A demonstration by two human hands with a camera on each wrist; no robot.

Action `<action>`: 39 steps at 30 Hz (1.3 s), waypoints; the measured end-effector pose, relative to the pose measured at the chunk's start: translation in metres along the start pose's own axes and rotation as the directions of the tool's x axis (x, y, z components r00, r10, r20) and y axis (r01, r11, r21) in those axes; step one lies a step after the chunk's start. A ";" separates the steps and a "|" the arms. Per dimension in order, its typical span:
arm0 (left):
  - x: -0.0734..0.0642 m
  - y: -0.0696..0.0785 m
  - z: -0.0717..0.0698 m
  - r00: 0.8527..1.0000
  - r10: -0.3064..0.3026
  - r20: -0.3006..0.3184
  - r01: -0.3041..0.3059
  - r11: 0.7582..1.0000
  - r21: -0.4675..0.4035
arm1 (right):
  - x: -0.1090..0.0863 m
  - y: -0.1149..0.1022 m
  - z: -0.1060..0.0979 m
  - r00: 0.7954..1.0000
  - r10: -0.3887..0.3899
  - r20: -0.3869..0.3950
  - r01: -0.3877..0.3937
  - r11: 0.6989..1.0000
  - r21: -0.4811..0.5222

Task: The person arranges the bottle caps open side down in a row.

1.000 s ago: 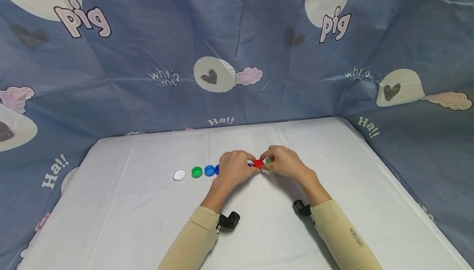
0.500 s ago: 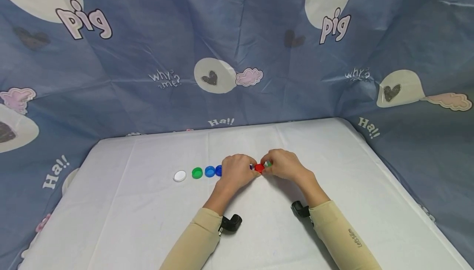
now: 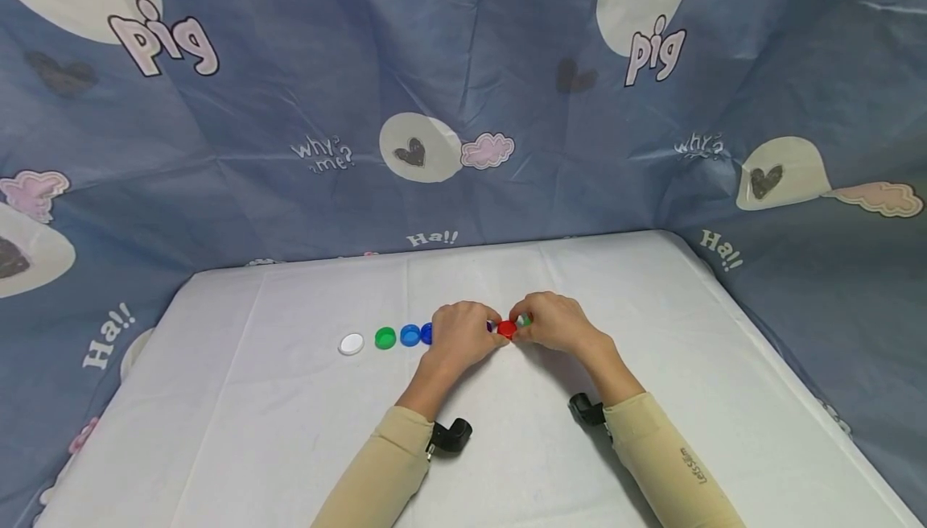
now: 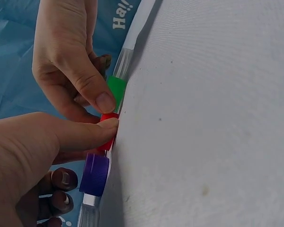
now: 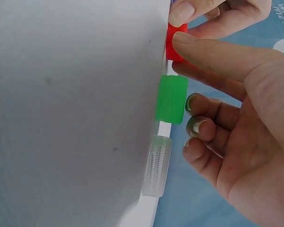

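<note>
A red bottle cap (image 3: 506, 330) stands in a row of caps on the white table. My left hand (image 3: 462, 333) pinches its left side, the thumb (image 4: 97, 135) covering much of it in the left wrist view. From the right, my right hand (image 3: 554, 320) grips the same cap with thumb and forefinger, its other fingers loosely curled. A purple cap (image 4: 94, 175) sits just left of the red one, under my left hand. Right of the red cap is a green cap (image 5: 172, 99), then a clear ribbed cap (image 5: 157, 165), mostly hidden by my right hand in the head view.
Further left, the row shows a dark blue cap (image 3: 426, 334) partly behind my left hand, a light blue cap (image 3: 409, 336), another green cap (image 3: 385, 338) and a white cap (image 3: 351, 344). A printed blue cloth (image 3: 326, 206) hangs behind the white table (image 3: 290, 431).
Over the last second both hands have brought the red cap slightly toward my body, still pinching it. In the last half second almost nothing has moved.
</note>
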State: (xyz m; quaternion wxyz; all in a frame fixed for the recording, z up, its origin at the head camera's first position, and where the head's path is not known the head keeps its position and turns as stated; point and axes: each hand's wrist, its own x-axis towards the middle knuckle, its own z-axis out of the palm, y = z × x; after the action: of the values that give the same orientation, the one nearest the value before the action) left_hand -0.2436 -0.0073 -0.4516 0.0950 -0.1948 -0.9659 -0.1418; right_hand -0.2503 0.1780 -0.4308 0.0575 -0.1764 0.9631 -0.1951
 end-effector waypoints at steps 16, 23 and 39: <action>-0.007 -0.019 -0.018 0.996 -0.053 0.072 0.051 0.998 0.036 | 0.008 -0.015 0.003 1.000 -0.026 0.002 0.026 1.000 0.008; -0.009 -0.025 -0.025 0.997 -0.045 0.069 0.041 0.998 0.057 | 0.014 -0.028 0.004 0.999 -0.038 0.000 0.038 0.999 -0.002; -0.014 -0.032 -0.022 0.999 -0.015 0.036 0.013 0.999 0.041 | 0.017 -0.035 0.007 0.998 -0.035 0.049 0.036 0.999 -0.018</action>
State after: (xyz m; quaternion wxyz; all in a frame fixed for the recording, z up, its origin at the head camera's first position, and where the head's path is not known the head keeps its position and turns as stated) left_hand -0.2407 -0.0469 -0.4420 0.0803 -0.1887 -0.9715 -0.1192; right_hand -0.2535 0.1391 -0.4237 0.0758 -0.1989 0.9598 -0.1828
